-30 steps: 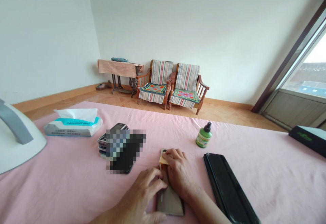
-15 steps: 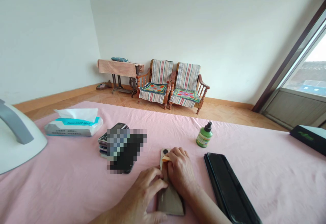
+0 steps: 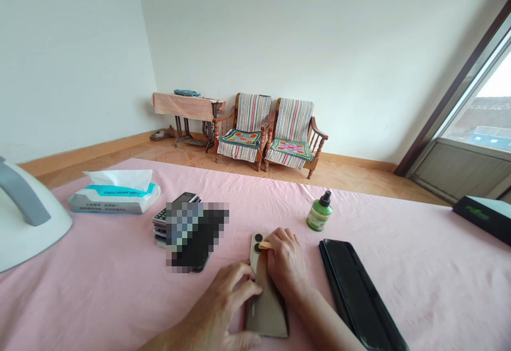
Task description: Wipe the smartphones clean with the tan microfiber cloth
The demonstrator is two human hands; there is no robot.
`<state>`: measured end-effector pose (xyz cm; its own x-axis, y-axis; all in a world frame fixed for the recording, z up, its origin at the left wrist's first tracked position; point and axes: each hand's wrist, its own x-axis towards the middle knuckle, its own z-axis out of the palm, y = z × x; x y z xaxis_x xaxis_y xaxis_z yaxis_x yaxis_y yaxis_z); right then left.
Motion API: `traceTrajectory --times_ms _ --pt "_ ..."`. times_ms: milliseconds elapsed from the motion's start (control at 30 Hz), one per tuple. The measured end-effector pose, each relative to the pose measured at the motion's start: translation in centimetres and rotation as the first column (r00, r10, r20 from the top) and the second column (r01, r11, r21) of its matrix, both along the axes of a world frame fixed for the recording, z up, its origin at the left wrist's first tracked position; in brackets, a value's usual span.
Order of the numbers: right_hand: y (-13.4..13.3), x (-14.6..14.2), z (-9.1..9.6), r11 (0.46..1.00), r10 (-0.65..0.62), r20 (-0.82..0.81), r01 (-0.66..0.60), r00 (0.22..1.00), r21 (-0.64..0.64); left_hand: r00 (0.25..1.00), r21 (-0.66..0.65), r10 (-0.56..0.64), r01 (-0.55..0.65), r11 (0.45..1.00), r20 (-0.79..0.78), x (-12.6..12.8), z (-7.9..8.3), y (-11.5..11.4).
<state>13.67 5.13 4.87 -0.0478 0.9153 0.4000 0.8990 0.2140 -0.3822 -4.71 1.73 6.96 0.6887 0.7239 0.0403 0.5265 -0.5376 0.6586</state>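
Note:
A gold-beige smartphone (image 3: 266, 308) lies back up on the pink cloth, its round black camera lenses at the far end. My left hand (image 3: 225, 298) steadies it along its left side, with bent fingertips on its back and the thumb at its near end. Pressed against the upper right part of the phone, my right hand (image 3: 288, 263) is closed on a small yellow cloth (image 3: 265, 245). Only a corner of that cloth shows beside a lens; the rest is hidden under the fingers.
Left of my hands stand stacked phones (image 3: 187, 197), partly pixelated, a tissue pack (image 3: 107, 202) and a white-grey appliance (image 3: 35, 234). To the right are a green spray bottle (image 3: 319, 213), a long black case (image 3: 361, 292) and a dark box (image 3: 481, 215). Two armchairs (image 3: 291, 132) stand beyond the table.
My right hand has shifted slightly right with the yellow cloth, uncovering more of the camera lenses. My left hand stays in place on the smartphone.

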Motion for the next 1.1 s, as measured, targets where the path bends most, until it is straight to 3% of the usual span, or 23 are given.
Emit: traceTrajectory --times_ms 100,233,467,1000,1100 --pt "0.2 0.4 -0.4 1.0 -0.016 0.021 0.016 1.0 -0.001 1.0 0.004 0.002 -0.002 1.0 -0.012 0.0 0.0 0.0" --pt "0.3 0.2 -0.9 0.998 0.06 -0.026 -0.06 0.998 -0.005 1.0 0.024 0.001 -0.001 1.0 -0.008 0.0 -0.2 0.1" --pt "-0.5 -0.4 -0.1 0.994 0.1 -0.045 -0.102 0.994 -0.037 1.0 0.028 -0.025 0.025 0.999 -0.003 -0.1 -0.2 0.0" --pt "0.1 -0.8 -0.2 0.975 0.22 0.006 -0.22 0.975 -0.025 1.0 0.007 0.002 -0.002 1.0 0.007 -0.2 -0.6 0.1" --pt "0.2 -0.9 0.0 0.984 0.174 0.036 -0.173 0.984 -0.042 1.0 0.001 -0.003 0.003 1.0 -0.001 0.0 -0.3 0.1"
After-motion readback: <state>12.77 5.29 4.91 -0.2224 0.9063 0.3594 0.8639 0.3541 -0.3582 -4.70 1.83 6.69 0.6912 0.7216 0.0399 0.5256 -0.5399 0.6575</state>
